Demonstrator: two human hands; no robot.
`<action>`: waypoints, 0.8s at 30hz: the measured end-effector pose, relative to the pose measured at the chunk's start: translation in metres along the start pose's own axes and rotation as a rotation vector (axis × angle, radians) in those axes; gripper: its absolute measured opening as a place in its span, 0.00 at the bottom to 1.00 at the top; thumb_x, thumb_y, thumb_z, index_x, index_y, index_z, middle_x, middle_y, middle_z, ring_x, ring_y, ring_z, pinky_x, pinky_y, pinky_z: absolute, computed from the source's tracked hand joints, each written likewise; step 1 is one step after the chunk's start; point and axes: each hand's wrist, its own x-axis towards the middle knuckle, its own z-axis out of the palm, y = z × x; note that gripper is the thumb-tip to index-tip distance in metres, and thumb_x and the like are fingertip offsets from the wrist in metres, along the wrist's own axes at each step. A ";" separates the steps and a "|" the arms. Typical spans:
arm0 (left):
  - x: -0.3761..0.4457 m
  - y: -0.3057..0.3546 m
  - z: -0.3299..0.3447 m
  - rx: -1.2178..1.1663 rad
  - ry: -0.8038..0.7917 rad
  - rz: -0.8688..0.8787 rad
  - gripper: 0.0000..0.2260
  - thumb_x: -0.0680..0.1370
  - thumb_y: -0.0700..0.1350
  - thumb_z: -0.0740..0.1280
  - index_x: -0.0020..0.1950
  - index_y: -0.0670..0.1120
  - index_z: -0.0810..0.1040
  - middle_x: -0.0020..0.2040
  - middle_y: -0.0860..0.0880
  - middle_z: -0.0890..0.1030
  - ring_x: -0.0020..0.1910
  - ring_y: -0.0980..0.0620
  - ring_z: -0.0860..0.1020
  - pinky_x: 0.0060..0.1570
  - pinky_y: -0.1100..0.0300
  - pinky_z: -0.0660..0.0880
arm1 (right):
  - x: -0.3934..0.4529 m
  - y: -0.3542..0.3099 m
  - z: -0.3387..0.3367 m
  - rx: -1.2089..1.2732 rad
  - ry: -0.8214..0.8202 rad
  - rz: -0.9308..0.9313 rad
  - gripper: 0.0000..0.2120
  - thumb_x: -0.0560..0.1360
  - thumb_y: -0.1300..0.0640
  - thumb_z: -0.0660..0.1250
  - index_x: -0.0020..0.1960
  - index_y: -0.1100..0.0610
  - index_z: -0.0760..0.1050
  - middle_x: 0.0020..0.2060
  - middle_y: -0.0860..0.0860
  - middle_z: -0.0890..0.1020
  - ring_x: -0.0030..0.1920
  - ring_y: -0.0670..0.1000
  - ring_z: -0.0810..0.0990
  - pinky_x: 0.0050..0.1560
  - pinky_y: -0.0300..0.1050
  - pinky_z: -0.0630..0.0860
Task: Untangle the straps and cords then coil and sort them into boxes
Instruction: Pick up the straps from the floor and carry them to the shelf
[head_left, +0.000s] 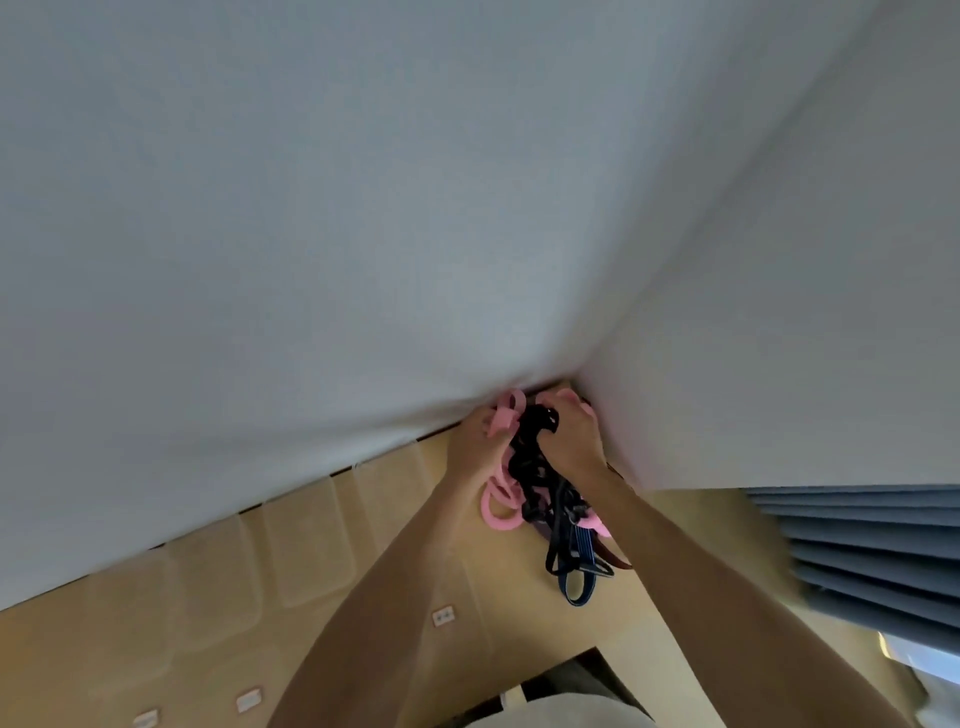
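— Both hands up like that, why?

— So the loose ends hang free and I can see which loop crosses which. My left hand (475, 434) has its fingers curled round the pink strap (500, 499), high on the bundle. My right hand (569, 436) grips the black cord (535, 452) just beside it, so, I judge, I can pull the two apart. The tangle (545, 493) hangs between my forearms, held in the air, with a blue strap (574, 587) dangling lowest.

— Anything around you?

— To the left, tan padded wall panels (291, 551) with a wall socket (443, 616). Overhead, the white ceiling (363, 208). To the right, grey-blue curtains (872, 551).

— What's in the way?

— Mostly the knot itself: pink, black and blue are wound together where I grip. No boxes are in view, so sorting is not yet begun.
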 end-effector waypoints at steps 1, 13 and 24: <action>0.002 -0.004 0.000 0.039 -0.009 -0.004 0.04 0.79 0.51 0.67 0.46 0.54 0.75 0.42 0.53 0.81 0.39 0.51 0.81 0.38 0.55 0.77 | 0.000 0.001 0.003 0.005 0.051 -0.006 0.21 0.70 0.67 0.63 0.62 0.55 0.77 0.58 0.55 0.78 0.58 0.59 0.77 0.59 0.55 0.77; 0.009 0.003 -0.023 -0.312 0.090 -0.190 0.14 0.78 0.50 0.69 0.47 0.39 0.81 0.41 0.43 0.82 0.39 0.44 0.81 0.37 0.50 0.77 | -0.018 -0.030 0.010 0.190 0.146 -0.241 0.11 0.75 0.66 0.66 0.55 0.61 0.82 0.43 0.55 0.86 0.38 0.50 0.80 0.39 0.38 0.78; -0.018 0.017 -0.035 -0.618 -0.027 -0.064 0.18 0.74 0.31 0.67 0.62 0.44 0.80 0.53 0.42 0.84 0.52 0.41 0.83 0.52 0.42 0.81 | -0.038 -0.030 -0.002 0.468 -0.117 -0.074 0.04 0.82 0.59 0.62 0.56 0.54 0.73 0.42 0.42 0.76 0.40 0.38 0.74 0.39 0.27 0.73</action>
